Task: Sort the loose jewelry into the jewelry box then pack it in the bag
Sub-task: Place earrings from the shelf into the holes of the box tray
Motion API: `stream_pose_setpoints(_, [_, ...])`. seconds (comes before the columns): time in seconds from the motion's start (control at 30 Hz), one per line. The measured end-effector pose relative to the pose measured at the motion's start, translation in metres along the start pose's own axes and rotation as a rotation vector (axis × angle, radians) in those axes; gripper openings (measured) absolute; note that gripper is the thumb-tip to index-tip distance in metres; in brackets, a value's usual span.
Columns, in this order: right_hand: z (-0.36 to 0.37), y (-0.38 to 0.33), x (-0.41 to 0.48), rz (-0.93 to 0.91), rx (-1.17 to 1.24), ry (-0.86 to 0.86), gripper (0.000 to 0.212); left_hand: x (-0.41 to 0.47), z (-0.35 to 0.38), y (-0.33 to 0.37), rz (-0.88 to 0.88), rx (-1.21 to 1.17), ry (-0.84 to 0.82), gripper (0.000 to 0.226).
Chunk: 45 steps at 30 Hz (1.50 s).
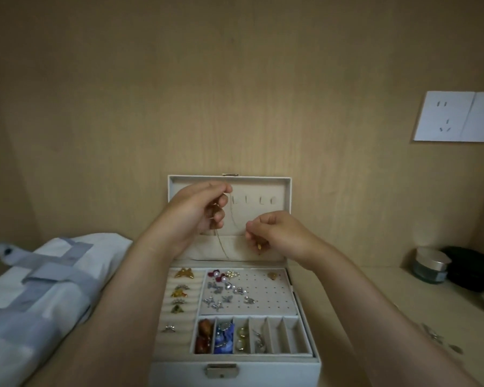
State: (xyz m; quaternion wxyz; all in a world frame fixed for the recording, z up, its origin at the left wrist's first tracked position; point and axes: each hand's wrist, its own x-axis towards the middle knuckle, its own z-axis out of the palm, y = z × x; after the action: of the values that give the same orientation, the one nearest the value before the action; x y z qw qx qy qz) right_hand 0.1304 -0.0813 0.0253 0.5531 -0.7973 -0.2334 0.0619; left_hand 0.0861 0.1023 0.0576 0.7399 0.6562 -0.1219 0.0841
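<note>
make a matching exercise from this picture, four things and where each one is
Things:
1. thin chain
2. gold butterfly piece
3. brown beads
4. jar

Places:
A. leftmost small compartment at the front of the jewelry box
B. on the table, right of the box
C. pinched between the left hand and right hand, in front of the open lid
D. far end of the ring rolls

Pairs: 1-C, 2-D, 3-A, 4-B
</note>
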Motion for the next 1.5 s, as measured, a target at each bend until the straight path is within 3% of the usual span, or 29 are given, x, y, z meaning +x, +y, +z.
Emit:
stream_pose_setpoints(0.13, [0.009,-0.013,0.015,-0.033,-0.116,-0.065,0.019,0.0,0.0,-0.002,-0.014,0.135,0.002,0.016])
stream_pose_setpoints(0.27, [0.019,-0.031,0.022,-0.112,0.201,-0.173,0.015,0.002,-0.001,-0.002,-0.016,0.293,0.026,0.024])
stream_pose_setpoints(0.4, [0.023,-0.033,0.025,-0.103,0.081,-0.05,0.02,0.004,-0.009,-0.002,-0.034,0.403,0.092,0.024])
stream_pose_setpoints(0.6, [0.011,-0.024,0.027,-0.055,0.177,0.035,0.032,0.0,-0.02,0.002,-0.037,0.528,0.031,0.013])
stream_pose_setpoints(0.73, [0.007,-0.022,0.026,-0.009,0.253,0.038,0.017,0.003,-0.029,-0.004,-0.031,0.655,0.109,0.008])
stream_pose_setpoints(0.8, [0.007,-0.021,0.025,-0.035,0.197,0.055,0.02,0.006,-0.029,-0.009,0.009,0.639,0.173,0.009])
stream_pose_setpoints(0.9, [0.011,-0.019,0.027,-0.124,0.024,0.167,0.026,0.01,-0.025,-0.017,0.093,0.634,0.282,0.011])
stream_pose_setpoints(1.1, [0.027,-0.009,0.044,-0.317,-0.174,0.465,0.009,0.013,-0.017,-0.032,0.171,0.656,0.505,0.015])
stream_pose_setpoints(1.3, [0.039,-0.013,0.051,-0.261,-0.123,0.672,0.008,0.017,-0.01,-0.038,0.152,0.731,0.622,0.023])
stream_pose_setpoints(1.5, [0.043,-0.013,0.054,-0.196,-0.208,0.759,0.013,0.019,-0.008,-0.041,0.089,0.845,0.677,0.039])
